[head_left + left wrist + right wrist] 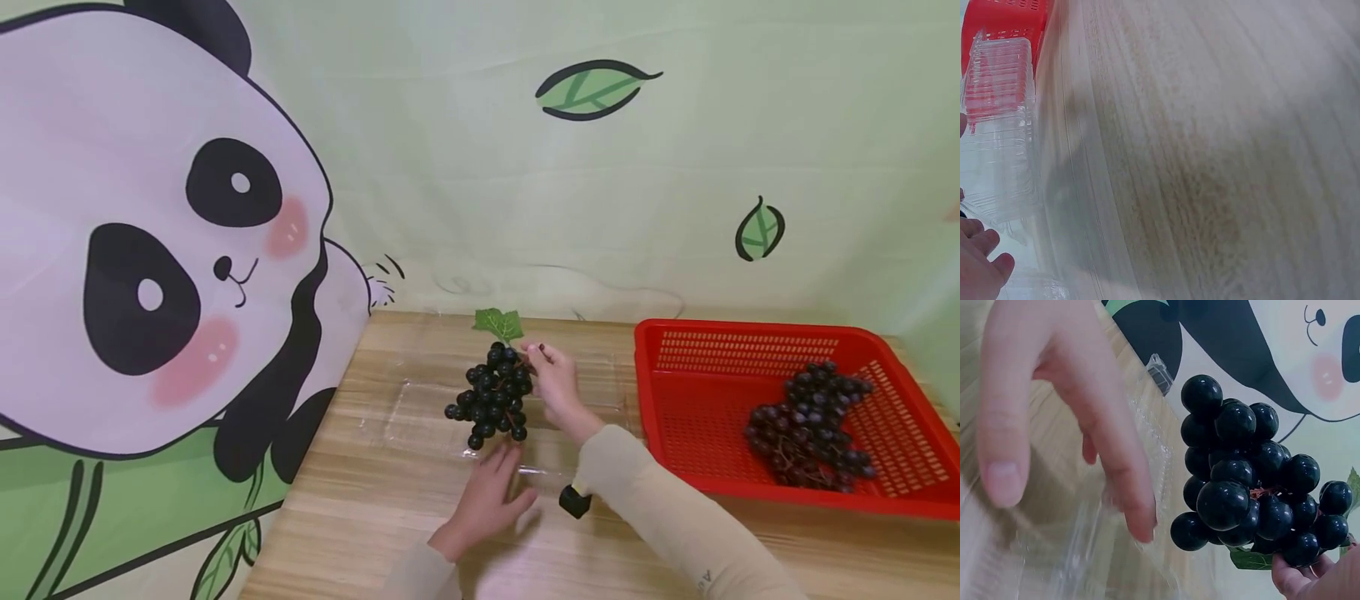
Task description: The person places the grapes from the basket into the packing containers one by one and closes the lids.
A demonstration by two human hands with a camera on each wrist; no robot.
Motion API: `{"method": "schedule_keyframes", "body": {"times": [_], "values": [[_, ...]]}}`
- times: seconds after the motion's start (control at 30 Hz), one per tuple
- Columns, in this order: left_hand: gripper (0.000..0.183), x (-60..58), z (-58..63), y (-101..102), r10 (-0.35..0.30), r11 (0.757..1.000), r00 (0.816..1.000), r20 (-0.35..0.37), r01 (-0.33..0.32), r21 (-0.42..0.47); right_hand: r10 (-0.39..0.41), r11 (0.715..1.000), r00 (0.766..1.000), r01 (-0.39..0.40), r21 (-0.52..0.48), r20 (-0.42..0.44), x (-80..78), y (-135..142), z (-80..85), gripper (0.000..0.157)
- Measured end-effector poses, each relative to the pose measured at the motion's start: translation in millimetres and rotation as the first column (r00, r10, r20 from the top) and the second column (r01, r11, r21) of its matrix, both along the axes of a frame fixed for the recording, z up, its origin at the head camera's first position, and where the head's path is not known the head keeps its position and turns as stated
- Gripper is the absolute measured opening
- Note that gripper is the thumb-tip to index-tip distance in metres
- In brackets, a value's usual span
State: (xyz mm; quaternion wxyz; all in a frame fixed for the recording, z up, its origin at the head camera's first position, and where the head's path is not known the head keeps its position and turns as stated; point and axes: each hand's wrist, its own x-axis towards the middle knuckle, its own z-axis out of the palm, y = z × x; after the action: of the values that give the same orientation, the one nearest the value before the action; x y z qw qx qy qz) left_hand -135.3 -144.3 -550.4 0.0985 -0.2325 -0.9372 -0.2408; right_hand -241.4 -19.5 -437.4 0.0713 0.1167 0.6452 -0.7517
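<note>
A bunch of dark grapes [491, 396] with a green leaf [498, 324] is held up by my right hand [558, 385], which pinches it near the stem. Beneath it on the wooden table lies a clear plastic container [420, 421]. My left hand [487, 496] is at the container's near side, just below the grapes, its fingers extended; whether they touch the plastic I cannot tell. In the right wrist view the grapes [1241, 481] hang beside the left hand's fingers [1007, 450], apart from them. The container's ribbed wall [997, 137] shows in the left wrist view.
At the right stands a red perforated basket [697, 417] with more dark grapes [810, 429] inside. A small black block [575, 502] sits by the right sleeve. Behind the wooden table [352, 500] hangs a cloth with a panda [247, 100] printed on it.
</note>
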Motion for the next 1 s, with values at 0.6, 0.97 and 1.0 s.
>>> {"method": "schedule_keyframes", "body": {"times": [0.6, 0.97, 1.0], "values": [[0.068, 7.8, 0.1, -5, -0.027, 0.999, 0.999, 0.032, 0.026, 0.036, -0.056, 0.979, 0.993, 0.074, -0.191, 0.1, -0.4, -35, -17.4, 0.029], [0.066, 9.4, -1.8, -10, -0.033, 0.999, 0.996, 0.084, 0.032, 0.006, -0.022, 0.962, 0.992, 0.055, -0.267, 0.124, 3.2, -55, -17.3, 0.029], [0.066, 9.4, -2.3, -10, -0.033, 0.999, 0.996, 0.086, 0.033, 0.005, -0.023, 0.961, 0.991, 0.057, -0.272, 0.129, 3.4, -57, -17.4, 0.029]]}}
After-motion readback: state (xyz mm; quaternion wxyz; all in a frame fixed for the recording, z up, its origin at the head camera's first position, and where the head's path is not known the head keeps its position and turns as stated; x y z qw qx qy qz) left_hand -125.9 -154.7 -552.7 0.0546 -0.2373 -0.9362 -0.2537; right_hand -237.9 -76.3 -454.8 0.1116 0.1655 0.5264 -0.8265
